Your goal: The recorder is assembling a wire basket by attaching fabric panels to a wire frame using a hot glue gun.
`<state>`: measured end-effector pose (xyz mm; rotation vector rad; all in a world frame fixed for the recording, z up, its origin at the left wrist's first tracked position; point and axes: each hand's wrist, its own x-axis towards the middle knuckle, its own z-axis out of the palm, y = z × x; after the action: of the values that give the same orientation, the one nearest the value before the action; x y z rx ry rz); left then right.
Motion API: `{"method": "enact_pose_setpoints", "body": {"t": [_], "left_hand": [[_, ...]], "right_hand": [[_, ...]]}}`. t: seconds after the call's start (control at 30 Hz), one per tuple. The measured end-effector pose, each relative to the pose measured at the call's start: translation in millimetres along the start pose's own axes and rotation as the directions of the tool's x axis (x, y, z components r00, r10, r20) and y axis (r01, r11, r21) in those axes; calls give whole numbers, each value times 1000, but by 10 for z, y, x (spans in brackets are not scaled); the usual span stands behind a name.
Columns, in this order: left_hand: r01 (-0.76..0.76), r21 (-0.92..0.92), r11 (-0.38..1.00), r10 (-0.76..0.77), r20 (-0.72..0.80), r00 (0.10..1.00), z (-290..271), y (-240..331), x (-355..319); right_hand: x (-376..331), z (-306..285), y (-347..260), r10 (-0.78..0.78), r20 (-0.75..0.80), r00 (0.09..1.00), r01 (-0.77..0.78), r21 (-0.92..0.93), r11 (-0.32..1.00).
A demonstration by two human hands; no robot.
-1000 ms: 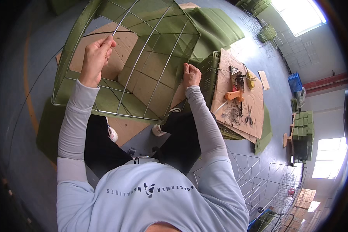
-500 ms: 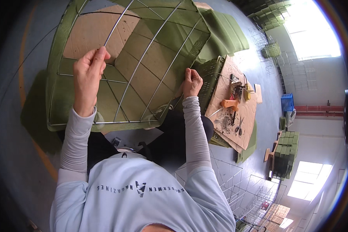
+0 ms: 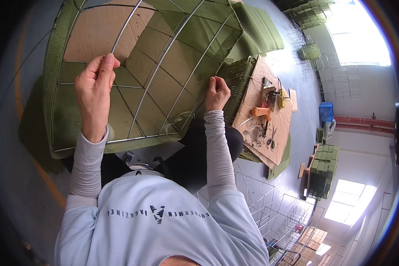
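Note:
A large wire frame [image 3: 154, 73] covered in green mesh [image 3: 71, 124] leans over my lap, its silver rods crossing in a grid. The fingers of my left hand [image 3: 94, 95] are closed in a pinch on one of the long rods, near the frame's left side. At the right edge of the mesh, my right hand [image 3: 217, 94] is closed, thumb against curled fingers, on the mesh edge. Its fingertips partly hide what they grip. Through the grid, brown cardboard [image 3: 106, 33] shows behind the frame.
To my right, a cardboard sheet [image 3: 270, 137] lies on a green perforated crate [image 3: 239, 82]. On it are an orange-handled tool [image 3: 260, 111], scissors [image 3: 271, 142] and dark scraps. Bare wire frames [image 3: 257, 190] stand at lower right. Stacked green baskets [image 3: 324, 170] and a blue crate [image 3: 326, 111] are farther off.
The mesh-covered frame has shifted a little to the left, tilting slightly. Both hands have moved left with it, keeping their closed shape.

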<state>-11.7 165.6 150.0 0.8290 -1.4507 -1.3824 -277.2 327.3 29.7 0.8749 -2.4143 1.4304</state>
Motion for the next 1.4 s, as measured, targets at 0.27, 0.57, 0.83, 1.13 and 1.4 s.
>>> {"method": "enact_pose_setpoints", "body": {"t": [0.27, 0.57, 0.83, 1.13, 1.4], "left_hand": [[3, 15, 1000, -2, -24, 1000, -2, 14, -11], [40, 12, 999, -39, -34, 999, -50, 5, -20], [79, 22, 997, -80, 20, 997, 4, 55, -25], [152, -77, 985, -152, 13, 988, -100, -137, 118], [128, -57, 990, -127, 24, 992, -79, -91, 129]], "right_hand": [[-47, -105, -44, 219, 166, 961, -263, 327, 908], [-93, -134, -84, 275, 237, 932, -348, 364, 864], [-199, -138, 39, 198, 94, 976, -216, 253, 943], [-10, -228, -57, 299, 334, 894, -387, 235, 892], [77, -220, -196, 363, 317, 876, -414, 109, 904]]}}
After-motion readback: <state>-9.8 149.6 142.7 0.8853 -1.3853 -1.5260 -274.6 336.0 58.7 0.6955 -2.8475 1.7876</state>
